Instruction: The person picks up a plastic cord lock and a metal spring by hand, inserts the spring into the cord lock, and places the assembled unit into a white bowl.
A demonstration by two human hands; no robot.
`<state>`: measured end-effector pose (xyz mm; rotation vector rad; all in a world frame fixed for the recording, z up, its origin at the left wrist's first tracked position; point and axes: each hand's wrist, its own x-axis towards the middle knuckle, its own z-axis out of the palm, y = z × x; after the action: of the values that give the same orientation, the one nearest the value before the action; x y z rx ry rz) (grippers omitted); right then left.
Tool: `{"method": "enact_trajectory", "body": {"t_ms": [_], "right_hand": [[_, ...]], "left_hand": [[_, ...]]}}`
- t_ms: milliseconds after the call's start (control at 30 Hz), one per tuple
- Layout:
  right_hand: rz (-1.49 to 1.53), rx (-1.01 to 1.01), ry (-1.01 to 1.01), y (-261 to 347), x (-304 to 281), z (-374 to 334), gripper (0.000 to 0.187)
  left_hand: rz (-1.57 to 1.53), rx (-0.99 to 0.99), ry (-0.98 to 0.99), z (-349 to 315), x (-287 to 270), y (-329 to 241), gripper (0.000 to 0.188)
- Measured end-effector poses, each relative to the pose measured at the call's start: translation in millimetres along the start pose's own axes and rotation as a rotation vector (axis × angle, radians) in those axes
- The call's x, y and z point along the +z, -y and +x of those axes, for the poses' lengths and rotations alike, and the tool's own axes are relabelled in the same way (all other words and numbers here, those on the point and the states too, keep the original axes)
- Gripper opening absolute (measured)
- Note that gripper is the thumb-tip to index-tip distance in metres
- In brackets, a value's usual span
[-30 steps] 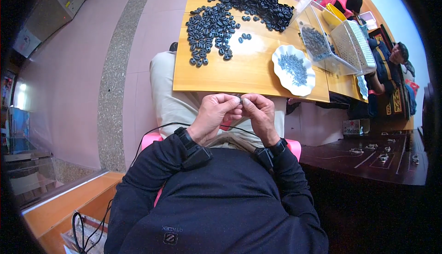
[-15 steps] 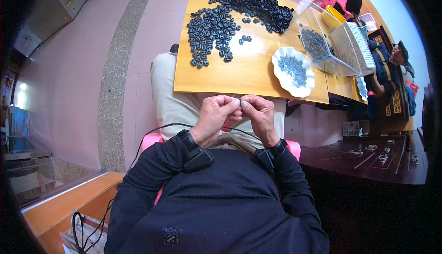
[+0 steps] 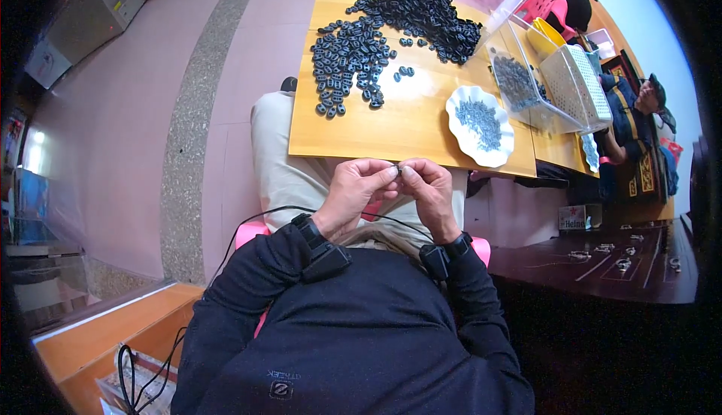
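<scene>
My left hand (image 3: 355, 195) and my right hand (image 3: 432, 195) meet just in front of the table's near edge, above my lap. Thumbs and index fingers of both pinch a small dark piece (image 3: 398, 169), mostly covered by the fingertips, so its exact kind is hidden. On the table (image 3: 376, 135) lies a loose spread of small black oval pieces with two holes (image 3: 346, 65). Behind it rises a heaped pile of black pieces (image 3: 425, 12). Nearest to my right hand on the tabletop is a white scalloped dish (image 3: 453, 127) filled with tiny grey parts.
A clear plastic bin (image 3: 519, 106) with dark pieces stands right of the dish, beside a white perforated basket (image 3: 579, 84) and a yellow container (image 3: 543, 37). Another person (image 3: 639, 118) sits farther right. A black cable (image 3: 248, 219) runs past my left wrist.
The view has shifted slightly, so the table sits a little lower. My hands stay together, and slightly more of the dark piece shows between the fingertips.
</scene>
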<state>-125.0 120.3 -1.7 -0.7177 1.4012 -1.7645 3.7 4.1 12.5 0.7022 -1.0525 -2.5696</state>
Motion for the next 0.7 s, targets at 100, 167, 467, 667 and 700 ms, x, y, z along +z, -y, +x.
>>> {"method": "enact_trajectory", "body": {"t_ms": [100,167,467,667,700], "right_hand": [[0.023,0.012,0.011,2.9,1.4,0.2,0.013],[0.034,0.017,0.013,4.1,2.3,0.0,0.012],[0.067,-0.006,0.027,8.5,8.6,-1.9,0.012],[-0.064,-0.067,0.025,7.7,8.4,1.8,0.014],[-0.092,-0.080,0.008,8.2,8.7,2.1,0.014]], "left_hand": [[0.006,-0.001,0.000,-0.6,0.0,-1.2,0.013],[0.011,-0.004,0.001,-0.7,-0.2,-0.9,0.013],[0.020,0.048,0.009,-3.8,2.8,1.8,0.014],[0.033,0.093,-0.012,-1.9,3.5,-2.6,0.013],[0.024,0.090,-0.011,-0.7,2.6,-2.9,0.013]]}}
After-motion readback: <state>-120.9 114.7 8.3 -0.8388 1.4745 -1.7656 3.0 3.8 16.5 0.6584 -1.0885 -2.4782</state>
